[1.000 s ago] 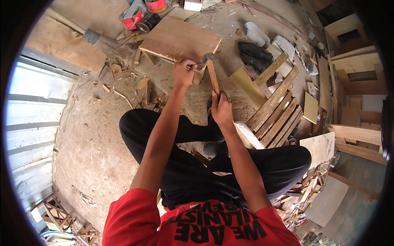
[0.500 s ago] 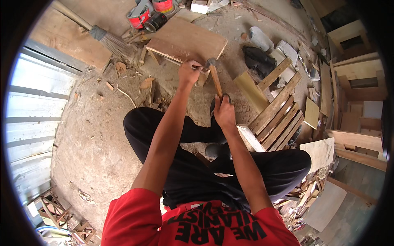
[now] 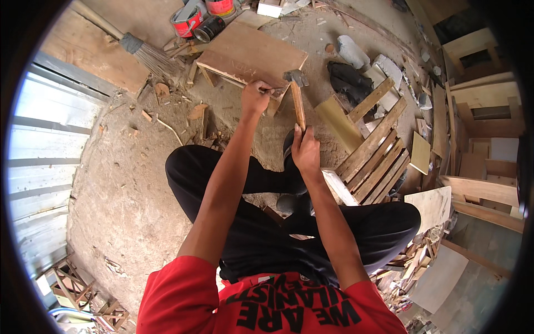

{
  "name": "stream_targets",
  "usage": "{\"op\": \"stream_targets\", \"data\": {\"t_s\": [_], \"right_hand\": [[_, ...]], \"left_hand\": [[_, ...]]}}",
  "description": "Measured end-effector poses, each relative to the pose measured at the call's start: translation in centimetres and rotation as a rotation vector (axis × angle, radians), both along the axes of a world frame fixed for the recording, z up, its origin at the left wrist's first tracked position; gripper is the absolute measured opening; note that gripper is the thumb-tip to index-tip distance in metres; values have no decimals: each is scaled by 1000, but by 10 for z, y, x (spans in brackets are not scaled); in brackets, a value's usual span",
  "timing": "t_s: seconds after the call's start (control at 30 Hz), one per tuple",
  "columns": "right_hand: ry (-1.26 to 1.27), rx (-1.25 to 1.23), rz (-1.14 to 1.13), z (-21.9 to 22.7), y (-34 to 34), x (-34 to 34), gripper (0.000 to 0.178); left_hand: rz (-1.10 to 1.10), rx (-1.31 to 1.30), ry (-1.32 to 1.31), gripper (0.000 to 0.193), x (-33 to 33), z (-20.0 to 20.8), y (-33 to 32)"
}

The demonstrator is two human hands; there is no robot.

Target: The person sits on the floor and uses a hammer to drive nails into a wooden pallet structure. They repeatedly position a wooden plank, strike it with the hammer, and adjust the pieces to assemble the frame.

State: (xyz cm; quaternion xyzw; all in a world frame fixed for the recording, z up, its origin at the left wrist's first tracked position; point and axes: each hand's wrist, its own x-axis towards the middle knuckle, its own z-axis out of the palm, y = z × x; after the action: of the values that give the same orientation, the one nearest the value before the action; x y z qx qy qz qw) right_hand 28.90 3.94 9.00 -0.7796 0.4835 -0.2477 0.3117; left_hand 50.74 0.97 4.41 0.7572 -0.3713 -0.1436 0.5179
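A low wooden bench-like piece [image 3: 256, 53] with a flat brown top and short legs stands on the ground in front of me. At its near edge my left hand [image 3: 255, 100] is closed, with a thin dark thing pinched between the fingers, too small to name. My right hand [image 3: 306, 151] grips the wooden handle of a hammer [image 3: 298, 106]. The hammer's metal head is raised beside the bench's near right corner, a little to the right of my left fingers and apart from them.
Wooden slats [image 3: 381, 164] are stacked at right, near a yellowish board [image 3: 340, 123] and a black bag [image 3: 350, 79]. Red cans [image 3: 187, 23] and a dark can [image 3: 209, 29] stand behind the bench. A broom [image 3: 146, 53] leans at far left. Wood scraps litter the dirt floor.
The hammer head has shifted up and to the right, away from my left fingers, and its handle stands more upright. My left hand stays at the bench's edge.
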Motion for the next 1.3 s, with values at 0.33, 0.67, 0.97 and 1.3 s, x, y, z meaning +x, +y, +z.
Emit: {"op": "stream_targets", "data": {"t_s": [0.33,0.67,0.97,1.3], "right_hand": [[-23,0,19,-3,4,0,30],[-31,-34,18,6,8,5,29],[-37,55,-84,-1,5,-10,33],[-67,-29,-84,-21,4,-27,28]], "left_hand": [[3,-77,-46,10,-2,-6,8],[-6,-99,-69,17,-4,0,16],[93,122,-190,24,-21,12,3],[-29,45,-439,14,-5,2,-1]]}}
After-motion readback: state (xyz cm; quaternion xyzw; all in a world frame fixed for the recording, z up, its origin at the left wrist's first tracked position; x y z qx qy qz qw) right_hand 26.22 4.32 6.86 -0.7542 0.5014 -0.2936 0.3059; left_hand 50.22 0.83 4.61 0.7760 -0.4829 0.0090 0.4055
